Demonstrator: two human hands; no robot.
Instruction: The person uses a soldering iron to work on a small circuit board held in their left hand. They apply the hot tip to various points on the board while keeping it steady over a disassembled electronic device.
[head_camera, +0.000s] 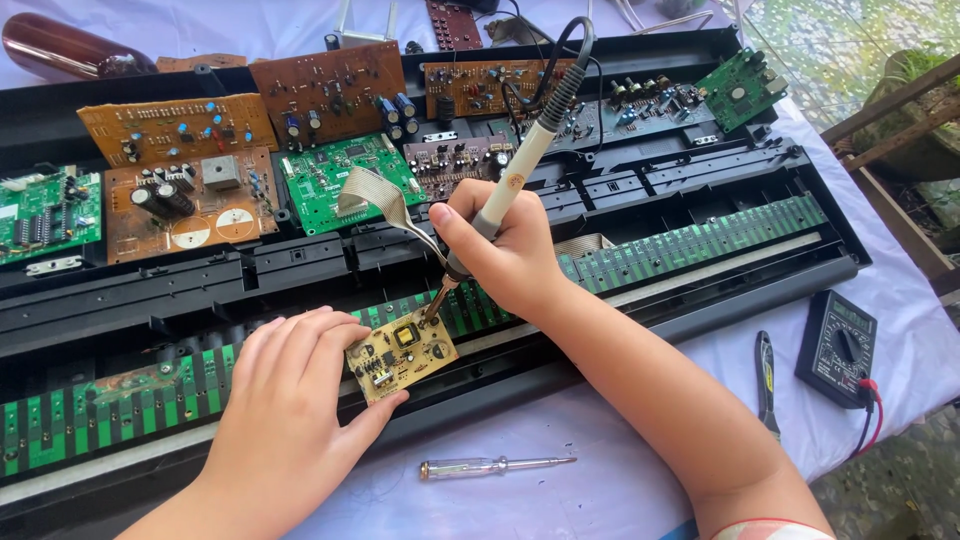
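- Tan fibreboard, small rectangular circuit board (402, 355) with a yellow-wound transformer and dark components: resting tilted on the front lip of the opened black plastic keyboard casing (640, 200), partly over the long green key-contact strip (690, 250).
- Left hand (285, 410): laid flat beside and under the board's near-left edge, fingers together, thumb tucked beneath the lower corner, index fingertip on the left edge; steadying, not lifting.
- Right hand (505, 255): closed in a pen grip round the cream-handled soldering iron (500, 195), thumb up along the shaft.
- Iron's long axis: from upper right (black cord end) down to lower left; metal tip at the board's top edge, touching or just above, contact not certain.
- Key relation: board directly down and left of the right hand, in line with the iron's axis; left hand nearer, already in contact.
- Clear-handled screwdriver (495, 466): on the pale lilac tablecloth (620, 490), near, lying roughly left to right.
- Black digital multimeter with red lead (838, 348) and dark-handled pliers (767, 380): well apart, to the right.
- Brown and green circuit boards (180, 180): ranged along the casing's rear.
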